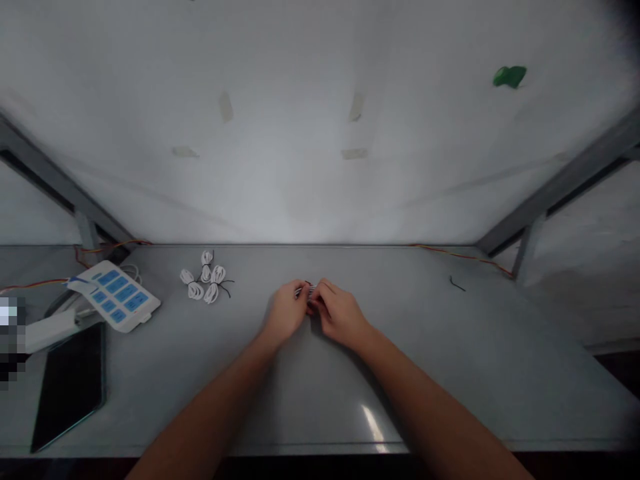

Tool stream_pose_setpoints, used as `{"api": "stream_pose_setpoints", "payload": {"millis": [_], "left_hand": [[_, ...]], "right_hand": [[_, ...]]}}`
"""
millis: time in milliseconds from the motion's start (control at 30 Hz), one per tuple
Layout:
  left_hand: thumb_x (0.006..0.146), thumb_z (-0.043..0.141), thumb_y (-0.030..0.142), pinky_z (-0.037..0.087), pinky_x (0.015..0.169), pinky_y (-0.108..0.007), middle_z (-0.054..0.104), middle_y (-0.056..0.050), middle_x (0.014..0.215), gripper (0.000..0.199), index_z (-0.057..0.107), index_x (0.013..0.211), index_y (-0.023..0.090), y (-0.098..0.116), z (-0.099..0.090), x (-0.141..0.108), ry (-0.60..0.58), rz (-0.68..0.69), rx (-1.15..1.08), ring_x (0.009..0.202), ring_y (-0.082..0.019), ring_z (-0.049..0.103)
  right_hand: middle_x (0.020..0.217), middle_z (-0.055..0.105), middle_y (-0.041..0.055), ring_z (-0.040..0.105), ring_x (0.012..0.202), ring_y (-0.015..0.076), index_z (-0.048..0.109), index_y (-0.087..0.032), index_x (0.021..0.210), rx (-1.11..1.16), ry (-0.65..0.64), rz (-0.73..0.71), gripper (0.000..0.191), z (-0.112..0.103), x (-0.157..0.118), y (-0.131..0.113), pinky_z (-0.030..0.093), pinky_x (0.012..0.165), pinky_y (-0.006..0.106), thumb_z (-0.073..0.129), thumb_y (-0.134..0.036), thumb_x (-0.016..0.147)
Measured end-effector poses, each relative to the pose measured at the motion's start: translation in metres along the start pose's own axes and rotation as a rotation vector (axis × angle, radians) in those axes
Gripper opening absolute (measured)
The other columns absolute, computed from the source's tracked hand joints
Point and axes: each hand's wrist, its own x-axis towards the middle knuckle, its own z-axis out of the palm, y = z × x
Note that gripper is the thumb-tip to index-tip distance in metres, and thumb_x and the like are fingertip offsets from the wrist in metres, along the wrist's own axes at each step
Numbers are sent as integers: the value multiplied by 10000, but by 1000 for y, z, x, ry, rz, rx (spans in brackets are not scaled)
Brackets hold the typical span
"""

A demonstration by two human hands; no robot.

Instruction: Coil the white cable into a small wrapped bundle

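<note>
Between my two hands, over the middle of the grey table, is a small bundle of white cable (313, 291), mostly hidden by my fingers. My left hand (289, 308) grips its left side, with fingers closed round it. From the right, my right hand (341, 310) pinches the same bundle, thumb and fingertips together near its middle. To the left lie three tied coils of white cable (215, 283), with dark ties sticking out. Off to the right a short black twist tie (457, 284) rests by itself on the table.
On the left are a white power strip (120, 297) with blue sockets, a white box-like object (50, 331) and a dark tablet (70, 383). Thin red and yellow wires (460, 255) run along the back edge. Grey metal posts (530, 207) flank the white wall (300, 187).
</note>
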Motion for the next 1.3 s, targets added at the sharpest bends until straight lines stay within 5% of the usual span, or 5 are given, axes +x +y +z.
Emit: {"api": "stream_pose_setpoints", "payload": {"millis": [300, 500, 833, 1133, 1300], "left_hand": [[949, 547, 276, 595, 698, -297, 780, -79, 932, 219, 725, 880, 169, -1, 0, 3, -78, -112, -205, 732, -195, 755], [973, 497, 247, 549, 788, -304, 774, -92, 981, 254, 742, 987, 182, 10, 3, -8, -4, 117, 135, 779, -186, 725], [891, 520, 185, 504, 776, -315, 760, -89, 869, 221, 736, 848, 199, 6, 1, -6, -39, 168, 151, 780, -210, 679], [774, 682, 253, 521, 760, -286, 757, -47, 882, 153, 730, 896, 174, 4, -7, -1, -302, 108, -203, 826, -196, 676], [770, 756, 307, 520, 804, -300, 727, -53, 918, 216, 705, 930, 172, 1, -3, -1, -138, 114, -230, 858, -194, 669]], "right_hand": [[952, 606, 57, 580, 791, 187, 446, -241, 909, 83, -33, 94, 173, 2, 0, 5, 429, 718, 286, 476, -71, 917], [812, 628, 29, 583, 719, 183, 468, -234, 920, 149, -10, 212, 115, 7, 1, 16, 406, 676, 286, 466, -124, 953], [1011, 603, 98, 580, 894, 226, 474, -238, 892, 48, 73, 14, 226, 1, 5, 7, 492, 793, 336, 497, -36, 794], [911, 581, 78, 559, 814, 229, 448, -244, 892, 24, 128, 66, 154, 4, 6, 16, 462, 728, 337, 475, -93, 880], [879, 598, 64, 578, 782, 217, 467, -242, 924, 146, 222, 136, 67, 3, 4, 18, 468, 711, 341, 450, -192, 965]]}}
